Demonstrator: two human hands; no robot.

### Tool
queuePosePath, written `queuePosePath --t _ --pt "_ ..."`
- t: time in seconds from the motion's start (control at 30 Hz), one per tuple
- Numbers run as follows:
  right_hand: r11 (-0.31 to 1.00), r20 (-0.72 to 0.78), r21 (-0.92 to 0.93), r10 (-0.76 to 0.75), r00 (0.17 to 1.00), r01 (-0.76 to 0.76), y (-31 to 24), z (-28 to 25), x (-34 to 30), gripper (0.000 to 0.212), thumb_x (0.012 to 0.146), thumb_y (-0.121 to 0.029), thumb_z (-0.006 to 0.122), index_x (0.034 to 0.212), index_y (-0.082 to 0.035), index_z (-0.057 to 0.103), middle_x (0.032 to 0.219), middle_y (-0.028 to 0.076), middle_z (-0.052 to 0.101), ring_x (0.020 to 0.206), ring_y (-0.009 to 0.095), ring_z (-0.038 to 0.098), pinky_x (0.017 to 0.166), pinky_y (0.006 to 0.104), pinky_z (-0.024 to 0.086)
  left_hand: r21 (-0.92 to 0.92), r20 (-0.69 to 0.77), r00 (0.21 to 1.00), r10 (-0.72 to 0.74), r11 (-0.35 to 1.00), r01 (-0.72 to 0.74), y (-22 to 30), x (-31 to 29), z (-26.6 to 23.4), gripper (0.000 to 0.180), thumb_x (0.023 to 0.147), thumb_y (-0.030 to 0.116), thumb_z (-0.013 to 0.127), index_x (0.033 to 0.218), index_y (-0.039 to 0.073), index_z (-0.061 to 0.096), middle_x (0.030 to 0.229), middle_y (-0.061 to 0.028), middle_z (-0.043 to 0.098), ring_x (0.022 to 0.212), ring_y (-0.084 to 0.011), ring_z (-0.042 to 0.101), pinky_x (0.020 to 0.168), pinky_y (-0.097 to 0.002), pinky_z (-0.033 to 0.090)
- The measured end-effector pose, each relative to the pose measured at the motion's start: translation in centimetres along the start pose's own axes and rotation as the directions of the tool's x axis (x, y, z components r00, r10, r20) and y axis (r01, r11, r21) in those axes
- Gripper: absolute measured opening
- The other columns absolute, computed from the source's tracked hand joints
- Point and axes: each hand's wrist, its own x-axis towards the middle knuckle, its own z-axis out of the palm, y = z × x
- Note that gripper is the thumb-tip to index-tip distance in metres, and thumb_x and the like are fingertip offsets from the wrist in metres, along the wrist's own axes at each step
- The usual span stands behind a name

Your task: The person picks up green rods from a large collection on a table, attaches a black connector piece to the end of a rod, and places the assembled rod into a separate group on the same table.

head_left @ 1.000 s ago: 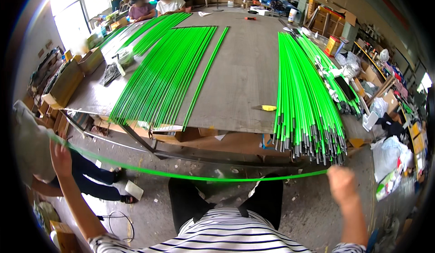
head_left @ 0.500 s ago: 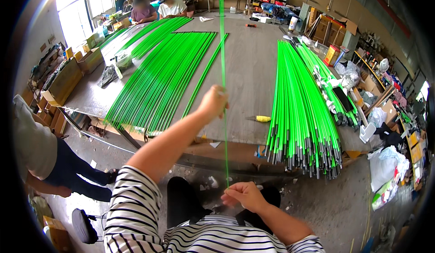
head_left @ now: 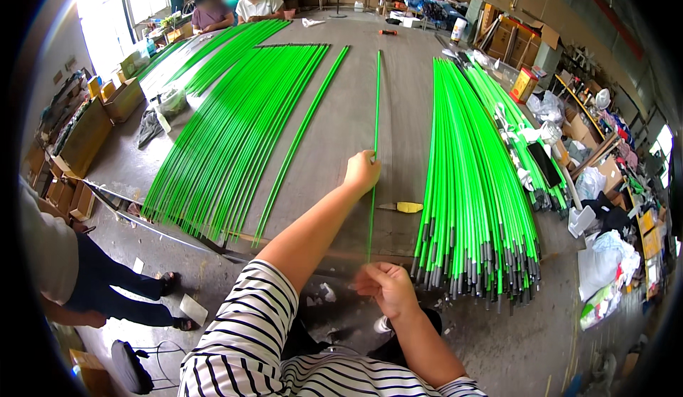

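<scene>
A single thin green rod (head_left: pixel 377 98) runs lengthwise over the dark table, its far part at table level and its near end reaching past the front edge. Closed around the rod's middle is my left hand (head_left: pixel 363 171), arm stretched forward. My right hand (head_left: pixel 391 290) is at the near end, in front of the table edge, with curled, motion-blurred fingers meeting the rod. Left of the rod lie a narrow group of green rods (head_left: pixel 302 144) and a wide row of green rods (head_left: pixel 235 134). A yellow-handled pointed tool (head_left: pixel 408 207) rests just to the right.
A thick pile of green rods with dark ends (head_left: pixel 473 198) overhangs the table's front right. Beside it lie a phone (head_left: pixel 543 163) and plastic bags. One person (head_left: pixel 107 269) stands at the left; two people sit at the far left. A black stool (head_left: pixel 131 365) is at lower left.
The rod has come down from a raised, upright position to lie along the table, slightly farther right. Both my hands still work along it; the left has moved right and lower.
</scene>
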Motion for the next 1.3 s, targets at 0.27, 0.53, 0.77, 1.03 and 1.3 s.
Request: queuePosePath --t 0.27,0.53,0.77,1.03,1.3 --pt "0.985 0.027 -0.106 0.137 0.990 -0.134 2.5 -3.9 -1.0 0.034 0.088 -0.025 0.052 0.104 0.004 0.055 0.087 0.017 0.063 0.069 0.022 0.062 0.061 0.0303 0.052 0.132 -0.067 0.988 0.136 0.983 -0.126 -1.7 3.4 1.4 0.023 0.073 0.016 0.055 0.083 -0.003 0.062 0.083 -0.0244 0.059 0.081 -0.0369 0.057 0.073 -0.0408 0.047" --pt "0.927 -0.230 -0.113 0.326 0.917 -0.358 10.3 -11.5 -3.9 0.031 0.088 -0.026 0.051 0.100 0.002 0.057 0.084 0.014 0.062 0.069 0.021 0.063 0.062 0.0305 0.052 0.388 0.003 0.989 0.150 0.911 -0.139 -1.3 3.2 1.7 0.020 0.074 0.015 0.056 0.079 -0.003 0.061 0.086 -0.0195 0.058 0.082 -0.0342 0.059 0.071 -0.0384 0.050" --pt "0.897 -0.253 -0.145 0.373 0.892 -0.417 12.4 -12.5 -4.2 0.032 0.088 -0.026 0.051 0.100 0.003 0.056 0.083 0.014 0.062 0.070 0.021 0.063 0.064 0.0303 0.052 0.364 0.053 0.990 0.132 0.920 -0.142 -1.1 2.9 1.5 0.020 0.071 0.013 0.052 0.081 -0.001 0.060 0.088 -0.0213 0.058 0.086 -0.0357 0.055 0.077 -0.0412 0.046" --pt "0.890 -0.280 -0.121 0.395 0.875 -0.440 14.2 -13.4 -4.5 0.027 0.086 -0.022 0.053 0.098 0.003 0.058 0.083 0.014 0.063 0.072 0.022 0.063 0.065 0.0316 0.052 0.319 -0.039 0.989 0.143 0.940 -0.123 -2.4 3.0 1.9 0.024 0.072 0.022 0.055 0.071 -0.001 0.062 0.073 -0.0213 0.060 0.072 -0.0379 0.059 0.067 -0.0418 0.049" --pt "0.900 -0.202 0.182 0.429 0.881 -0.396 19.9 -18.3 -4.0 0.021 0.089 -0.024 0.049 0.095 -0.006 0.059 0.080 0.003 0.059 0.074 0.015 0.057 0.068 0.0310 0.048 0.116 -0.130 0.967 0.221 0.972 -0.206 -2.4 0.6 1.2 0.035 0.074 0.024 0.062 0.095 -0.003 0.057 0.080 -0.0199 0.060 0.081 -0.0348 0.059 0.075 -0.0393 0.048"
